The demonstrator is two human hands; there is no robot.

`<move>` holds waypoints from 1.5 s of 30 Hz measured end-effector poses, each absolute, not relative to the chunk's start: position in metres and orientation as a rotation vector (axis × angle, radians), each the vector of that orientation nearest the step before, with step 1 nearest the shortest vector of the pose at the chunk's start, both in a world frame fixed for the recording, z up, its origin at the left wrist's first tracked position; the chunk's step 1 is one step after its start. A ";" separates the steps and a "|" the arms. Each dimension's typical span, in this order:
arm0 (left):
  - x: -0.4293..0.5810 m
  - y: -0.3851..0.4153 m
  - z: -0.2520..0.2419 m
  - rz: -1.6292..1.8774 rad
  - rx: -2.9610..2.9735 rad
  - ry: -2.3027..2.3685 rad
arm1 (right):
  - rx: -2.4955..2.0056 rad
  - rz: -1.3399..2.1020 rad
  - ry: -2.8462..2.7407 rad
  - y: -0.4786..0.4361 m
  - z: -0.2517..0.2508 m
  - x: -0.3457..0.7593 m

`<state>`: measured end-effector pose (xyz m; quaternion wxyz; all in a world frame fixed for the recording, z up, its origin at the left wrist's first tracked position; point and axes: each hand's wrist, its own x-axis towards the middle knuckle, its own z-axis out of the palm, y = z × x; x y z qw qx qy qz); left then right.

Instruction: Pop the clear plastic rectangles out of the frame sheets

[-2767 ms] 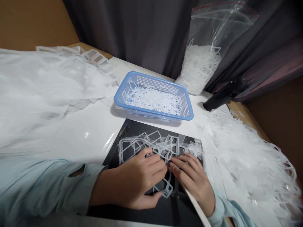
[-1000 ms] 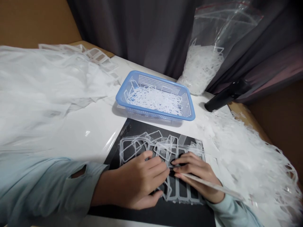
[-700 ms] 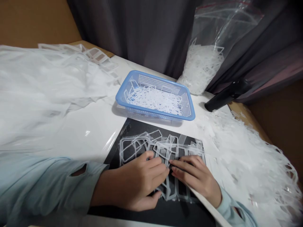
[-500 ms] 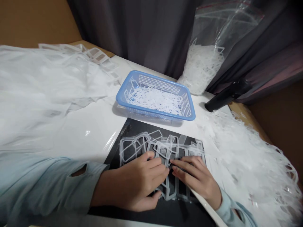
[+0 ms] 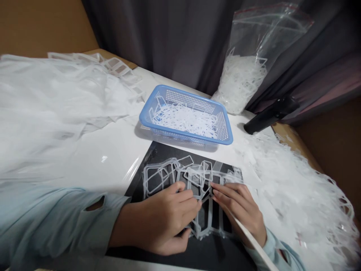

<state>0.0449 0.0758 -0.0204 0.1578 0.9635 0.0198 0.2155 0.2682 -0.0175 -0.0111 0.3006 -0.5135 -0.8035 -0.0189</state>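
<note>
My left hand (image 5: 169,218) is closed, fingers curled down on a translucent plastic frame sheet (image 5: 210,216) that lies over the black mat (image 5: 197,256). My right hand (image 5: 239,207) is closed just to the right, its fingertips pinched at a strand of the sheet. The exact hold of both hands is partly hidden under the fingers. A slim pale strip (image 5: 255,241) runs slantwise across my right hand toward the lower edge; its kind cannot be made out. Loose rectangular frames (image 5: 158,177) lie tangled above my hands on the mat.
A blue basket (image 5: 186,133) holding many white thin pieces stands behind the mat. Pale sheets (image 5: 50,101) are heaped at left. A pile of clear frames (image 5: 299,195) spreads at right. A zip bag (image 5: 242,79) with frames and a black cylindrical object (image 5: 265,118) stand behind.
My right hand has shifted slightly right and up, drawing a strand away from my left hand. The pale strip moved along with it. My left hand stays almost in place.
</note>
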 end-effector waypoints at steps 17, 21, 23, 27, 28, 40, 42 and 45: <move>0.045 0.077 -0.023 0.720 2.805 0.111 | -1.666 0.624 -1.563 -0.021 -0.012 0.243; 0.044 0.078 -0.023 0.732 2.781 0.112 | -1.698 0.580 -1.549 -0.018 -0.012 0.238; 0.044 0.079 -0.023 0.735 2.780 0.114 | -1.695 0.574 -1.551 -0.018 -0.011 0.238; 0.043 0.078 -0.022 0.716 2.789 0.111 | -1.684 0.570 -1.558 -0.018 -0.012 0.238; 0.043 0.078 -0.022 0.714 2.792 0.114 | -1.681 0.575 -1.562 -0.018 -0.012 0.238; 0.043 0.077 -0.023 0.711 2.815 0.123 | -1.684 0.560 -1.714 -0.018 -0.004 0.234; 0.042 0.077 -0.024 0.712 2.821 0.119 | -1.674 0.548 -1.764 -0.018 -0.003 0.233; 0.042 0.077 -0.026 0.700 2.815 0.110 | -1.659 0.537 -1.833 -0.018 0.000 0.233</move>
